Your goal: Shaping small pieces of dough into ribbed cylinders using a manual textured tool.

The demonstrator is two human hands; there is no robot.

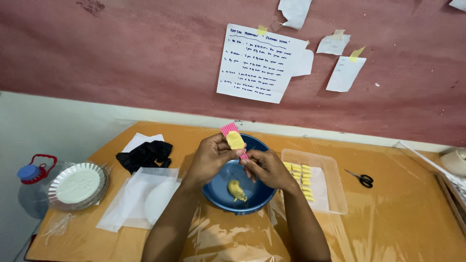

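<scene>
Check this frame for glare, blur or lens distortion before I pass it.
Head view: sharp overall; clear plastic over the table throws soft glare streaks; wide-angle lens bows the table edges; left hand and right hand evenly lit, dough piece crisp; wall notes too small to read.

Pink ridged comb (pixel 229 129), yellow dough piece (pixel 236 140), blue bowl (pixel 257 194), black-handled scissors (pixel 360 178), orange table (pixel 403 218), silver foil plates (pixel 99 187).

A flat yellow dough piece (pixel 236 140) lies pressed on an upright pink ridged comb (pixel 229 130).
</scene>
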